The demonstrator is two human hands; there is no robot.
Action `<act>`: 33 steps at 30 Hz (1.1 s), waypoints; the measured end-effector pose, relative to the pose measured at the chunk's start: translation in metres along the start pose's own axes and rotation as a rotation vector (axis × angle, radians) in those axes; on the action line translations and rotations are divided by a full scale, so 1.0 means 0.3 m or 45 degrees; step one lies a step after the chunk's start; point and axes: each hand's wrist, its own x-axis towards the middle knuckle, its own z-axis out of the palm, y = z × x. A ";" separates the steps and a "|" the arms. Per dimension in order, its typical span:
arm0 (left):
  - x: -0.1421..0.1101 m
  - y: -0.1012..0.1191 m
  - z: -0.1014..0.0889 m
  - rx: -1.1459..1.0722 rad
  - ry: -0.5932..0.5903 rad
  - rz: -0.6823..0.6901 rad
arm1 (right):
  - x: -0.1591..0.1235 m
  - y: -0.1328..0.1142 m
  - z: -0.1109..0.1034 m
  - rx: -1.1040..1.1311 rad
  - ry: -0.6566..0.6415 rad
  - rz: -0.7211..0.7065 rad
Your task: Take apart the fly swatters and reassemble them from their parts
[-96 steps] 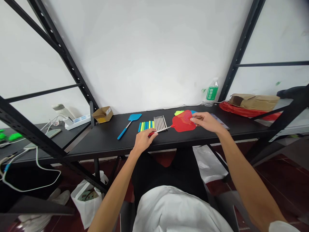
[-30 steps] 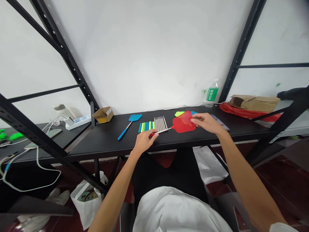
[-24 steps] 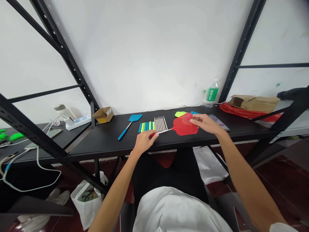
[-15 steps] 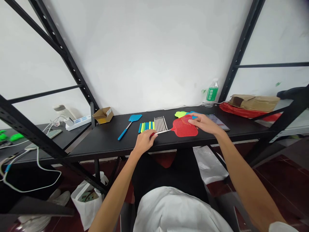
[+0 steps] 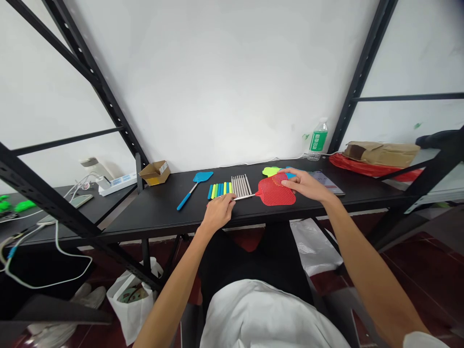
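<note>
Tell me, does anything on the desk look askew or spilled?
Nothing looks spilled. The blue swatter on the left lies slanted beside neat rows of sticks and rods, so it seems slightly askew.

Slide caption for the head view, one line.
Left hand grips the handle end of a red swatter; right hand holds its head.

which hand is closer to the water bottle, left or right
Right. The right hand, at the head of the red swatter, is just in front of the bottle. The left hand, at the swatter's handle end, is farther off to the left.
</note>
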 end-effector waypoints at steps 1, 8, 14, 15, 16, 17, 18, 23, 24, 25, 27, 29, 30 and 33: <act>-0.001 0.000 0.001 -0.007 0.013 0.014 | 0.000 0.001 -0.001 0.000 -0.003 -0.001; -0.005 -0.013 0.011 -0.033 0.039 0.091 | -0.007 -0.010 -0.008 -0.057 0.040 -0.020; -0.005 -0.017 0.014 -0.028 0.084 0.077 | -0.010 -0.017 -0.009 -0.054 0.000 0.007; -0.005 -0.016 0.014 -0.032 0.088 0.071 | -0.009 -0.016 -0.009 -0.040 -0.013 0.007; -0.005 -0.016 0.013 -0.034 0.092 0.066 | -0.009 -0.015 -0.009 -0.026 -0.029 0.006; -0.006 -0.015 0.013 -0.036 0.097 0.059 | -0.008 -0.013 -0.009 -0.013 -0.042 0.004; -0.006 -0.014 0.013 -0.035 0.103 0.049 | -0.008 -0.012 -0.010 -0.004 -0.052 0.002; -0.008 -0.012 0.013 -0.003 0.122 -0.025 | -0.008 -0.003 -0.016 -0.026 -0.010 0.002; -0.009 -0.012 0.014 0.003 0.125 -0.030 | -0.008 -0.002 -0.017 -0.028 -0.005 0.004; -0.009 -0.012 0.015 0.006 0.128 -0.030 | -0.008 -0.002 -0.018 -0.029 -0.001 0.005; -0.009 -0.013 0.020 0.009 0.139 -0.022 | -0.008 -0.002 -0.019 -0.033 0.002 0.009; -0.009 -0.015 0.024 0.018 0.147 -0.011 | -0.008 -0.002 -0.018 -0.038 0.004 0.010; -0.009 -0.015 0.026 0.027 0.149 -0.006 | -0.008 -0.002 -0.018 -0.037 0.003 0.010; -0.008 -0.016 0.029 0.052 0.152 0.010 | -0.007 -0.003 -0.016 -0.026 -0.011 0.017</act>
